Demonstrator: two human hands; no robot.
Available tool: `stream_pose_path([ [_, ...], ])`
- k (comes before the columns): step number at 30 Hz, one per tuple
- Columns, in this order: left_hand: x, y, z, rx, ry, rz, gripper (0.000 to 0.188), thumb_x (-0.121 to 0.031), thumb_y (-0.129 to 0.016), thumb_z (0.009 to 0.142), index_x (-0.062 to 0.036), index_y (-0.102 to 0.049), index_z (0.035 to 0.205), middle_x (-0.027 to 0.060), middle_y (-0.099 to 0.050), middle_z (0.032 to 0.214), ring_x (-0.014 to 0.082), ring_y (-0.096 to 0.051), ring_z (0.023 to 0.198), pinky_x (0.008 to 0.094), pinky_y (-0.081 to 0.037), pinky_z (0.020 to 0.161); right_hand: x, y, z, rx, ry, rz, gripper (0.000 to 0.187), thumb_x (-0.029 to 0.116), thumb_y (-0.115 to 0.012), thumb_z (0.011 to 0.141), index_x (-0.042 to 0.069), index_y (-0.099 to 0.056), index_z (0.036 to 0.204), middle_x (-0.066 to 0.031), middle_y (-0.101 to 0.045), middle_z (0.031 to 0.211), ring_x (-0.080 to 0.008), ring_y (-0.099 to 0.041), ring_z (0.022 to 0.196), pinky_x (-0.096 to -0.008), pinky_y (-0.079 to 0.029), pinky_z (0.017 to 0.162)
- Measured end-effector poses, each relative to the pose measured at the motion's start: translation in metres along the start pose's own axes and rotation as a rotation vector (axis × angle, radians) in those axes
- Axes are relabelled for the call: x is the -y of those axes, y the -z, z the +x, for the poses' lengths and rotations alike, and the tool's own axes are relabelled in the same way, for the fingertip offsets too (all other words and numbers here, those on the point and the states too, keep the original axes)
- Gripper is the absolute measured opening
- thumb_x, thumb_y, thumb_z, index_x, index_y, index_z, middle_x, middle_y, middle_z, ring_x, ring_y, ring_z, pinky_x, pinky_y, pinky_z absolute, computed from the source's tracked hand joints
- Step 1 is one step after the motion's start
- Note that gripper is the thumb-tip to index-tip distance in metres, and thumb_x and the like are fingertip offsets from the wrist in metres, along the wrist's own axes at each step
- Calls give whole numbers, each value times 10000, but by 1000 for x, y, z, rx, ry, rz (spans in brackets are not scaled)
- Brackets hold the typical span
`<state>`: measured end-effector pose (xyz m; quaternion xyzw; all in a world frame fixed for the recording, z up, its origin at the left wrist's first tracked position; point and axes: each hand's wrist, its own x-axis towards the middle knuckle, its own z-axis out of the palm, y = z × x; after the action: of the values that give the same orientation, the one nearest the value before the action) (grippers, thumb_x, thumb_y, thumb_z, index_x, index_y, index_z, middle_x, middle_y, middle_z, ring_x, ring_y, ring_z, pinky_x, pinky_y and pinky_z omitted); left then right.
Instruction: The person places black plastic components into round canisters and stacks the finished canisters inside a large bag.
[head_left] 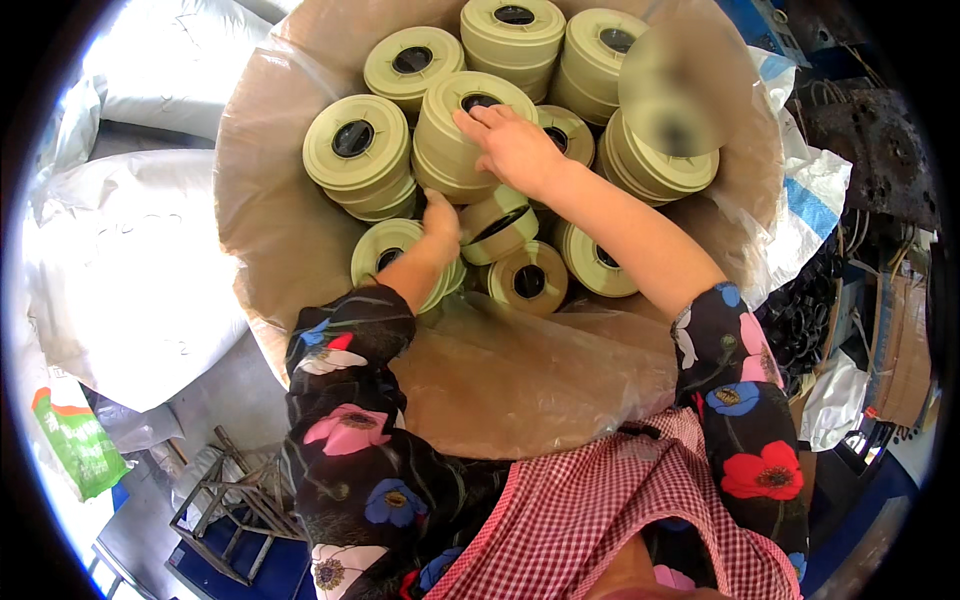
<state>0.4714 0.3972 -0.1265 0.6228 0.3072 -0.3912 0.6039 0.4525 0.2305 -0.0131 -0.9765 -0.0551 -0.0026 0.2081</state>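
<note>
A stack of pale yellow-green round plastic parts (pixel 445 150), with a dark hole in its top, stands in the middle of a lined round container. My right hand (pixel 512 150) lies over its top right edge, fingertips at the hole and thumb against the side. Low on the same stack is my left hand (pixel 438 228), thumb up against its wall; its other fingers are partly hidden. Right beside my left hand a short round part (pixel 500 225) lies tipped on its side. Below that sits a browner round part (pixel 528 277) with a dark centre.
Similar stacks (pixel 352 150) stand around the container. Its brown plastic liner (pixel 520 380) bunches up at the near side. White sacks (pixel 140 270) lie at left, above a metal frame stool (pixel 240 510). Dark metal parts (pixel 870 150) and cardboard (pixel 895 350) are at right.
</note>
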Motion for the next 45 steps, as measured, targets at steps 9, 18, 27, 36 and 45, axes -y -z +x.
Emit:
stream_pose_path([
  [9, 32, -20, -44, -92, -320, 707, 609, -413, -315, 946, -21, -240, 1406, 233, -394, 1368, 408, -379, 1244, 450, -322, 1002, 8, -4, -18, -25, 91, -64, 658, 58, -651, 705, 48, -410, 1316, -135, -488, 1247, -311, -464, 1124, -374, -452, 913],
  [18, -46, 36, 44, -223, -343, 57, 431, -426, -392, 935, -31, -539, 1024, 77, -501, 709, 186, -448, 590, 336, -358, 527, 17, -3, -8, 25, 163, -122, 524, 66, -670, 668, 15, -489, 1157, -123, -517, 1127, -297, -512, 973, -364, -484, 817],
  [27, -65, 26, 15, -149, -315, 403, 546, -539, -435, 899, -14, -584, 932, 85, -495, 680, 205, -423, 586, 335, -338, 563, 8, 2, -14, 88, 105, -101, 551, 113, -688, 704, 29, -476, 1206, -130, -481, 1253, -310, -502, 1066, -390, -456, 877],
  [36, -61, 53, 30, 277, -145, 323, 523, -376, -391, 952, 2, -407, 1313, 151, -483, 1273, 282, -394, 1173, 411, -225, 1038, 24, 11, 1, 181, 23, -232, 669, 214, -716, 718, 117, -427, 1314, -98, -446, 1309, -294, -473, 1134, -441, -427, 890],
  [45, -81, 38, 25, -140, -33, 780, 341, -271, -450, 893, 32, -595, 952, 125, -584, 967, 241, -524, 844, 368, -398, 732, 30, -36, -9, 292, 23, -392, 516, 146, -604, 774, 129, -465, 1271, -42, -460, 1312, -221, -495, 1133, -394, -503, 737],
])
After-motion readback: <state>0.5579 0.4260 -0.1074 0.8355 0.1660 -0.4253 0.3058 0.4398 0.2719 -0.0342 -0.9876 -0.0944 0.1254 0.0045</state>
